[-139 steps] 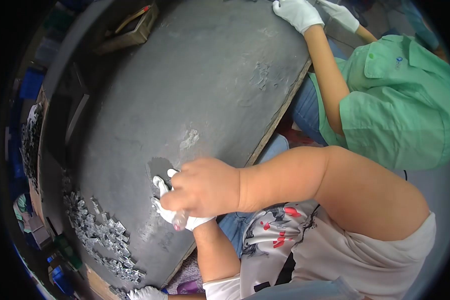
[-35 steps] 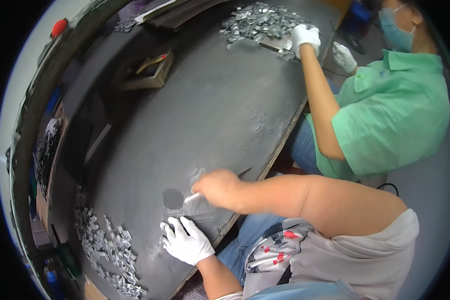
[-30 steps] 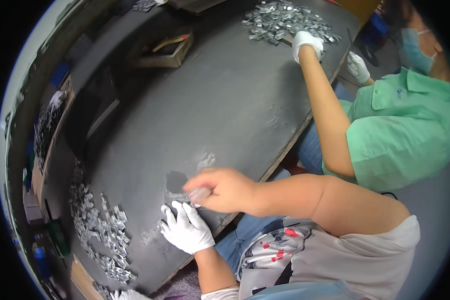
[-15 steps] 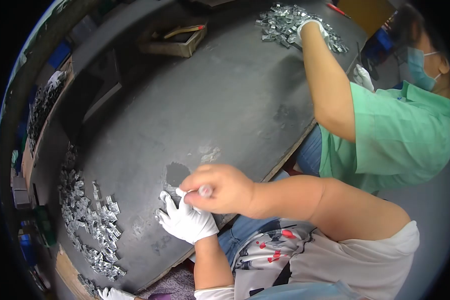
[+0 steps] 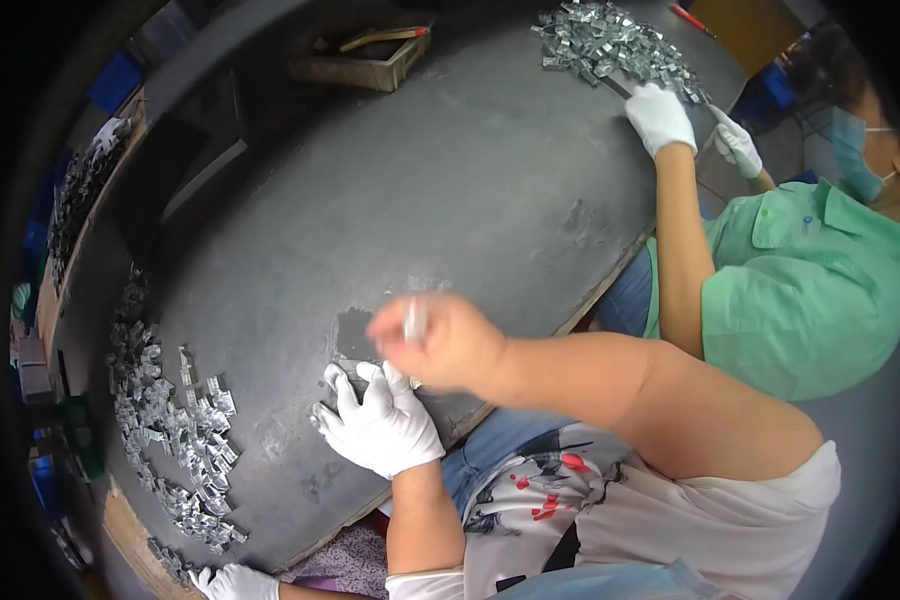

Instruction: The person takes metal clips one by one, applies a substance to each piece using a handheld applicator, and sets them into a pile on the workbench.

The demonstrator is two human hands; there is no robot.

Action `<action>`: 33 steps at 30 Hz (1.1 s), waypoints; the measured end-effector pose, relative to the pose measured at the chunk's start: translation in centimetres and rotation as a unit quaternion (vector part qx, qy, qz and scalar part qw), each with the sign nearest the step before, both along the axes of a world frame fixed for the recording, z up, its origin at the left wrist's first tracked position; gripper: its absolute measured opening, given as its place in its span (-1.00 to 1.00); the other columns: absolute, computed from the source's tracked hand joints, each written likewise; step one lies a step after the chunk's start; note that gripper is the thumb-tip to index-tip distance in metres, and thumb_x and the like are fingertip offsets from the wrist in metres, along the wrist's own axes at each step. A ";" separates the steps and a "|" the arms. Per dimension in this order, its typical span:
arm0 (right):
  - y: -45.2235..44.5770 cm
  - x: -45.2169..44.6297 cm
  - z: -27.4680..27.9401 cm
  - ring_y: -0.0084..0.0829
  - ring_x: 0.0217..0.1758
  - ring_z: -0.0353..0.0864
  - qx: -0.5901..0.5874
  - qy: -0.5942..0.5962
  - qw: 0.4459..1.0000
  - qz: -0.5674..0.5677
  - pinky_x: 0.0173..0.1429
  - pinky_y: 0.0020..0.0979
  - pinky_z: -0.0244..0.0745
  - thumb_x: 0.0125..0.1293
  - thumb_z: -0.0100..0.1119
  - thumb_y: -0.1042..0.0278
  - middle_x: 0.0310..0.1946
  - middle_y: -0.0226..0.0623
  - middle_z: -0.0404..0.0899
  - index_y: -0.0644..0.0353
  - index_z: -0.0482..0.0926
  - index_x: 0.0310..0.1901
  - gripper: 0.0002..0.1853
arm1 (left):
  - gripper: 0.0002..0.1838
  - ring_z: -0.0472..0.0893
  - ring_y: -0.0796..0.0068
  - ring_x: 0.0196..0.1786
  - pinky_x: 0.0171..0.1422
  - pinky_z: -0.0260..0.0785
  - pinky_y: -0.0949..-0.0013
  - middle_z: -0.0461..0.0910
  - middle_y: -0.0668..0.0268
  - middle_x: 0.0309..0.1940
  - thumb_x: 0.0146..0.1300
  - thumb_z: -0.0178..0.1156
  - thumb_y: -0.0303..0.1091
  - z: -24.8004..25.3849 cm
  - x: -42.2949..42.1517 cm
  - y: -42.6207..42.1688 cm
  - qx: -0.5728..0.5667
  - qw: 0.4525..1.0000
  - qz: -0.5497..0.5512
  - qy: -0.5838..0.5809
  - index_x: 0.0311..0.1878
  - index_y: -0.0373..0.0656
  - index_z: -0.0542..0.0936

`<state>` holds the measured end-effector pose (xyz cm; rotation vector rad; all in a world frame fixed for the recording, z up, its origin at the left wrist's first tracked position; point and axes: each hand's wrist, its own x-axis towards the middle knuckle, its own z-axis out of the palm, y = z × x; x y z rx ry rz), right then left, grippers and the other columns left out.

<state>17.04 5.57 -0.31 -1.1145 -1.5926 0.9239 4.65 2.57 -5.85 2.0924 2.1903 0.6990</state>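
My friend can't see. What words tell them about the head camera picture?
A person's gloved left hand rests on a dark table, beside their bare, blurred right hand, which grips a pale object. Small metal pieces lie scattered nearby; a co-worker in green reaches toward another pile.

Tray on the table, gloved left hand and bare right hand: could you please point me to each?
Tray (image 5: 366, 76): head view, outer side wall.
Gloved left hand (image 5: 382, 432): head view, back of the glove.
Bare right hand (image 5: 452, 345): head view, back of the hand.

The right hand (image 5: 438, 340) is curled, the left hand (image 5: 382, 432) palm-down, fingers spread
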 end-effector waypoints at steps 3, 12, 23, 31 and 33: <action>0.5 -0.4 0.5 -0.42 -0.37 0.55 -0.126 0.024 0.990 -0.061 -0.28 -0.41 0.45 0.02 0.19 0.41 -0.44 -0.30 0.55 0.15 0.56 -0.29 -0.83 | -0.73 0.47 0.00 -0.03 0.21 0.11 -0.01 0.50 0.10 -0.04 0.07 0.09 -0.05 1.9 0.7 0.3 -0.008 0.998 -0.010 0.063 -0.34 -0.01 0.61; 0.4 -0.3 0.6 -0.46 -0.28 0.56 -0.086 0.076 0.992 -0.043 -0.18 -0.47 0.46 -0.02 0.21 0.46 -0.39 -0.30 0.57 0.19 0.56 -0.29 -0.81 | -0.78 0.47 -0.02 -0.04 0.17 0.15 0.01 0.51 0.12 -0.04 0.04 0.16 -0.09 1.4 0.8 0.3 -0.001 0.996 0.002 0.085 -0.37 0.00 0.63; -0.6 1.7 1.4 -0.52 -0.34 0.52 -0.095 0.115 0.985 -0.086 -0.27 -0.52 0.42 0.01 0.20 0.54 -0.40 -0.34 0.54 0.22 0.55 -0.32 -0.86 | -0.77 0.47 0.05 -0.01 0.18 0.14 -0.02 0.50 0.15 -0.02 0.07 0.14 -0.10 1.4 0.8 0.5 0.010 0.994 0.003 0.109 -0.27 0.02 0.57; -2.1 -0.5 0.8 -0.30 -0.53 0.40 0.197 -0.176 0.964 0.027 -0.49 -0.33 0.31 -0.10 0.21 0.17 -0.64 -0.36 0.34 0.00 0.52 -0.37 -0.77 | -0.60 0.33 0.25 0.16 0.22 0.09 0.09 0.42 0.23 0.01 0.24 -0.22 0.00 -2.3 -1.1 0.2 -0.093 0.985 -0.111 0.091 -0.06 0.00 0.45; -1.5 -0.8 0.4 -0.29 -0.52 0.42 0.180 -0.169 0.969 0.012 -0.48 -0.32 0.31 -0.09 0.21 0.20 -0.62 -0.35 0.37 0.01 0.52 -0.37 -0.79 | -0.59 0.33 0.25 0.15 0.21 0.10 0.10 0.41 0.22 0.02 0.24 -0.24 0.00 -2.5 -1.0 0.0 -0.083 0.991 -0.105 0.006 -0.05 -0.02 0.45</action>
